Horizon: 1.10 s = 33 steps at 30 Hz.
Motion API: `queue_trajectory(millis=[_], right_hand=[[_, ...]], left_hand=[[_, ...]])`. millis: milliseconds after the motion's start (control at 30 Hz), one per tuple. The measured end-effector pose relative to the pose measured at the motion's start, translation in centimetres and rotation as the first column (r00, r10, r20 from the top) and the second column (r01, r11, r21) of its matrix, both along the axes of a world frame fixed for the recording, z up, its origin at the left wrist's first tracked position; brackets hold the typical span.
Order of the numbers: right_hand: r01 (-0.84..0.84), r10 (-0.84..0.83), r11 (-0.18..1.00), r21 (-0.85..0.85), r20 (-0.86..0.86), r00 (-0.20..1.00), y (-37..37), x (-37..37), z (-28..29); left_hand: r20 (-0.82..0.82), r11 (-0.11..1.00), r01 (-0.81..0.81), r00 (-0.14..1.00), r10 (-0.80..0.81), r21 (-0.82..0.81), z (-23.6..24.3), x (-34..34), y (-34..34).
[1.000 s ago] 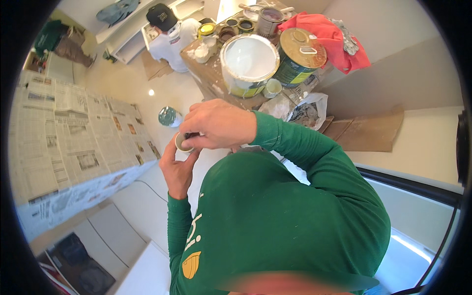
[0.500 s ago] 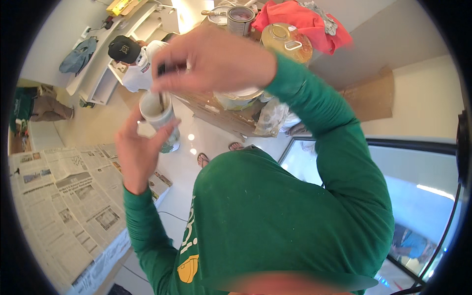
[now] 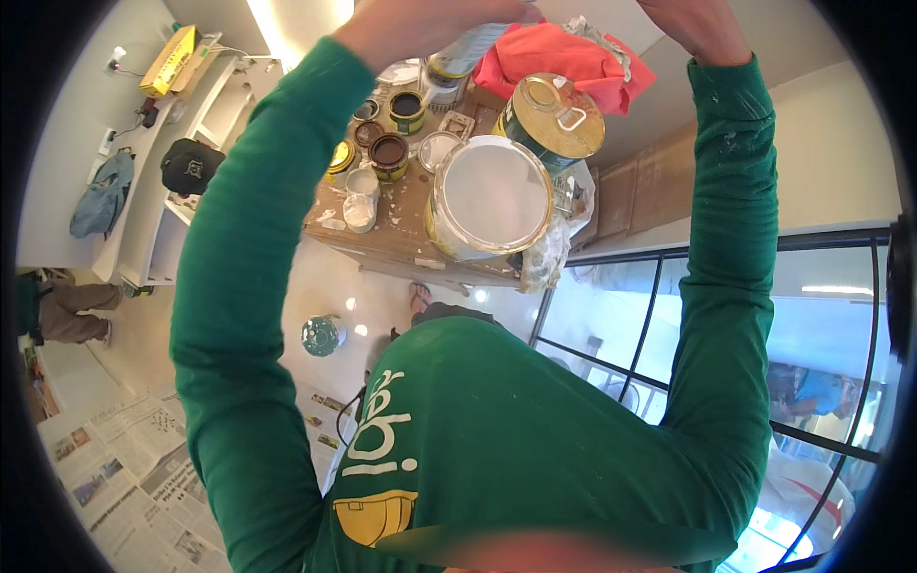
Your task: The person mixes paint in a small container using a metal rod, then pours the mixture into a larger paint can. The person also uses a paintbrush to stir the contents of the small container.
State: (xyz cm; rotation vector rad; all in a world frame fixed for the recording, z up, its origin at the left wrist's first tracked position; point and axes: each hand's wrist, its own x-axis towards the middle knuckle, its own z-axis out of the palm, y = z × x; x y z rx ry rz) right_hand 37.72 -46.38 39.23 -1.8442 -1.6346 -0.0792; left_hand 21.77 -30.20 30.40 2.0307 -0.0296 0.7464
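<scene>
Both my arms in green sleeves are raised toward the top edge. My left hand (image 3: 430, 21), partly cut off by the frame, holds a pale, whitish cup (image 3: 470, 52) that looks tilted, above a can near the back of the brown work table (image 3: 377, 246). At the upper right, my right hand (image 3: 702, 27) is visible only at the wrist and back; its fingers and anything in them are out of frame. Nearest to it lies a red cloth (image 3: 544, 59). Below the hands stand a large open tub of white paint (image 3: 495, 194) and a gold-lidded can (image 3: 552, 116).
Several small paint tins, one a brown tin (image 3: 388, 155), crowd the table's left part beside a white-smeared cup (image 3: 361, 208). Newspaper (image 3: 143, 477) covers a surface at lower left. A green speckled container (image 3: 323, 336) sits on the floor. A person's black cap (image 3: 191, 166) shows beyond my left arm.
Both hands have moved up and apart, the left rightward with the cup, the right farther right. Earlier the right hand held a dark-handled tool in the cup. More of the table now shows.
</scene>
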Motion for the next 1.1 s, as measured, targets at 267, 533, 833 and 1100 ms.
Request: queue_trajectory(millis=[267, 533, 833, 1100], right_hand=[[0.18, -0.227, 0.963, -0.202, -0.241, 0.943, 1.9, 8.0, -7.6], [0.357, -0.413, 0.9, -0.25, -0.231, 0.881, 2.7, 10.2, -11.4], [0.343, -0.387, 0.921, -0.185, -0.323, 0.864, 3.4, 10.4, -12.4], [0.383, -0.451, 0.871, -0.307, -0.191, 0.872, 3.7, 11.8, -13.1]], left_hand=[[-0.165, 0.997, 0.058, 0.985, -0.048, 0.057, -9.1, 11.5, 3.9], [-0.229, 0.976, 0.211, 0.954, -0.193, 0.057, -12.6, 14.5, 6.6], [-0.132, 0.969, 0.227, 0.968, -0.214, 0.095, -14.1, 15.7, 6.3], [-0.253, 0.973, 0.218, 0.948, -0.193, 0.074, -17.1, 20.1, 6.5]])
